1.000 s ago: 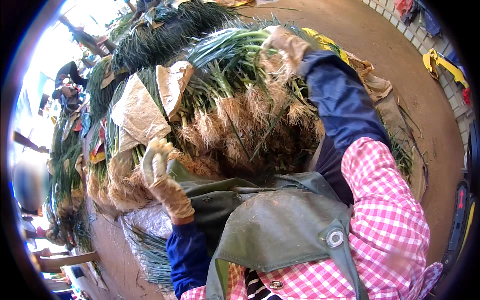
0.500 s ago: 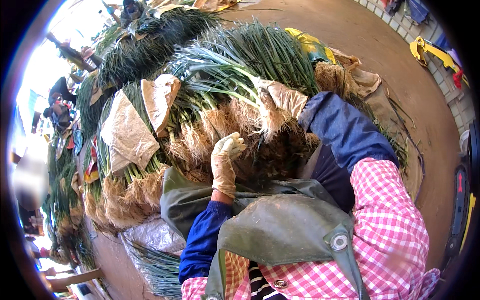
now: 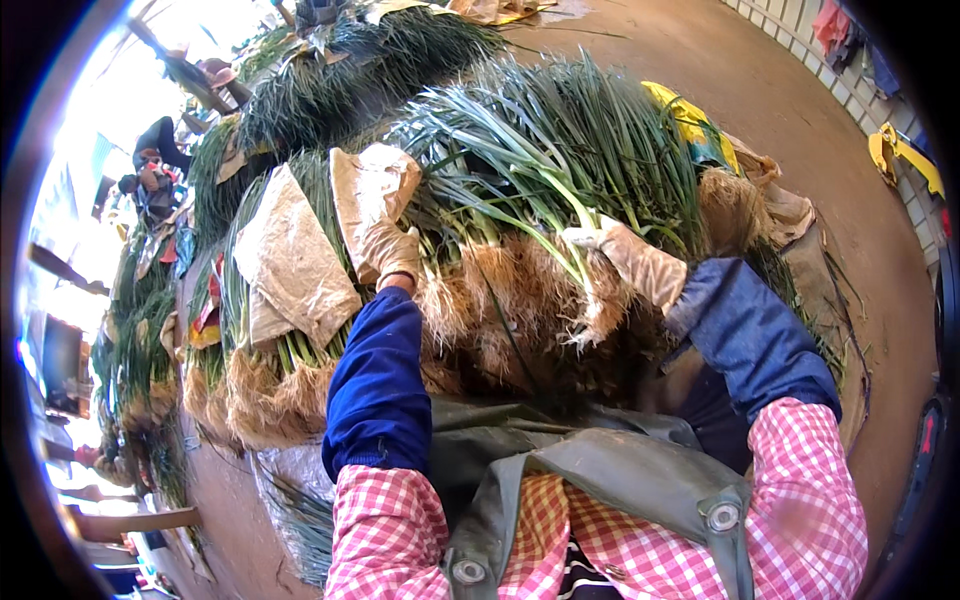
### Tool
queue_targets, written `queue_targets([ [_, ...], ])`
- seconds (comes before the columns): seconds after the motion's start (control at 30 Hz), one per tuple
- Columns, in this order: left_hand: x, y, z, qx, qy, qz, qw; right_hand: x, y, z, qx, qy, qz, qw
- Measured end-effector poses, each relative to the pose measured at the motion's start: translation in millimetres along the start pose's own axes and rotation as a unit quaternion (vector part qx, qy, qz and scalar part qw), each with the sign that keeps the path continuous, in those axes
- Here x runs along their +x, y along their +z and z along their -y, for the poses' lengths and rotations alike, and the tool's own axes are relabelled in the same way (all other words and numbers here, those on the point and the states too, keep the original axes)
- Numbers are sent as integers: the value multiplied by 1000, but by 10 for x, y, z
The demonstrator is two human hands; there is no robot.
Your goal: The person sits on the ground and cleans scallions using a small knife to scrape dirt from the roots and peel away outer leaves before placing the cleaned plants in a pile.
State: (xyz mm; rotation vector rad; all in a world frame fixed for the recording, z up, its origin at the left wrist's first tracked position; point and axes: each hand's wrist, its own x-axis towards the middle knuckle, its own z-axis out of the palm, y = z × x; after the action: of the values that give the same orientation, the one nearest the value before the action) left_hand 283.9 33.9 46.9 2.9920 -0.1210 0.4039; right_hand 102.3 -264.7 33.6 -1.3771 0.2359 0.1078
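Observation:
My right hand [image 3: 632, 262], in a tan glove, is closed round the pale stems of a few green onions [image 3: 555, 180]. Their pale roots [image 3: 604, 305] dangle beside the glove and their leaves fan toward the upper left over the pile. On the left, my gloved left hand [image 3: 390, 252] grips the lower end of a tan sack cloth [image 3: 372, 188] lying over the onions. Its fingertips are partly hidden. Between the hands, a row of root clumps [image 3: 500, 285] faces me.
Another tan cloth [image 3: 290, 255] covers bundled onions on the left. More onion heaps [image 3: 350, 90] lie farther back. A yellow bag [image 3: 690, 120] sits behind the pile at right, beside bare brown ground [image 3: 800, 140]. A dark green apron [image 3: 600, 475] spans my lap.
My left hand has gone from in front of the roots up and forward to the tan cloth. My right hand keeps hold of the green onions. The whole view has shifted slightly.

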Motion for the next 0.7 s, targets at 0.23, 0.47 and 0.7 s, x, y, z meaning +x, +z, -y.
queue_targets([
  [0.23, 540, 56, 1030, 159, -85, 165, 970, 23, 71, 580, 133, 15, -54, 990],
  [0.47, 583, 277, 2326, 473, 4, 279, 836, 529, -123, 329, 203, 34, -49, 977],
  [0.7, 345, -76, 2950, 331, -184, 138, 915, 312, 46, 638, -473, -44, -151, 867],
])
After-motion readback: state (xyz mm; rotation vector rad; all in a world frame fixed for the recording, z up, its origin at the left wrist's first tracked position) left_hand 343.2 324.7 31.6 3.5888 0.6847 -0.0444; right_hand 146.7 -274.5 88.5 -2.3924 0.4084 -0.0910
